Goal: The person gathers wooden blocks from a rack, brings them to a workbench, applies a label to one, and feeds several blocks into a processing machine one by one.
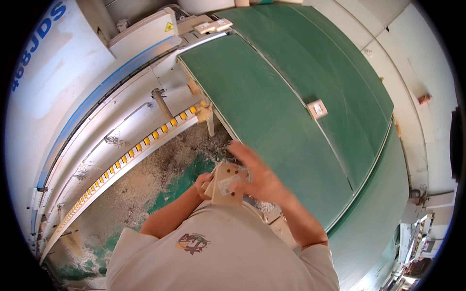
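Your left hand [204, 186] clamps pale, flat boards [223, 199] with dark round holes [233, 194] and a white label [225, 185]; your right hand [265, 182] holds thumb and fingers apart.

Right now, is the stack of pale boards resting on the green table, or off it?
Off the green table: the left hand grips the stack of pale boards in front of the shirt.

Green table [281, 140]: a labelled wooden block [318, 109] is borne at its seam [335, 149].
Floor [182, 180]: left of the green table, strewn with pale shavings [141, 177].
Ledge [191, 23]: wooden pieces [213, 26] are laid by the green table's far-left corner.
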`<move>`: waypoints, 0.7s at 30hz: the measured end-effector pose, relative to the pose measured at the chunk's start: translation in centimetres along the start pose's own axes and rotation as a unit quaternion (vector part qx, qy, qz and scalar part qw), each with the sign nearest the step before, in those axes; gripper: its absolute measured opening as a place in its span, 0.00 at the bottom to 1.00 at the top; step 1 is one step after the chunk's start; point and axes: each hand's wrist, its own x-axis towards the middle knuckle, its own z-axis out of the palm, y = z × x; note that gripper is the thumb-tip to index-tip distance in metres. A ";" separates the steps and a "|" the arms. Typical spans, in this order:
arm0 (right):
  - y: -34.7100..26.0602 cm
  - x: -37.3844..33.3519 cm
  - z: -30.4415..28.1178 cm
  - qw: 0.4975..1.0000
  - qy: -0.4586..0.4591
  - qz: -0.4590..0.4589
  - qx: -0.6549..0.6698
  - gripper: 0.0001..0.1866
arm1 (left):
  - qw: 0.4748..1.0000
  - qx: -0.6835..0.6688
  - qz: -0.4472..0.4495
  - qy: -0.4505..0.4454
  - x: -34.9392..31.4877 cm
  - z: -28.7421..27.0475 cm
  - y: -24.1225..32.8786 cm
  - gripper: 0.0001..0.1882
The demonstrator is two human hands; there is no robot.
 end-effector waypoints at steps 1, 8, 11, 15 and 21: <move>1.9 1.7 -0.5 0.996 0.063 0.020 -0.061 0.38 | 0.999 0.001 0.000 -0.038 -0.7 0.1 1.6 0.48; 23.3 6.9 -7.8 0.880 0.389 0.243 -0.121 0.20 | 0.994 -0.071 0.083 -0.018 -7.2 2.1 9.7 0.47; 26.1 12.6 -8.2 0.905 0.325 0.246 -0.124 0.20 | 0.987 -0.091 0.125 -0.034 -9.0 -0.1 12.8 0.49; 27.6 26.8 -9.7 0.932 0.220 0.210 -0.198 0.19 | 0.985 -0.054 0.158 0.041 -9.6 0.1 17.0 0.50; 32.7 53.2 -18.1 0.933 0.152 -0.014 -0.327 0.34 | 0.946 -0.030 0.282 0.160 -5.9 2.0 21.8 0.44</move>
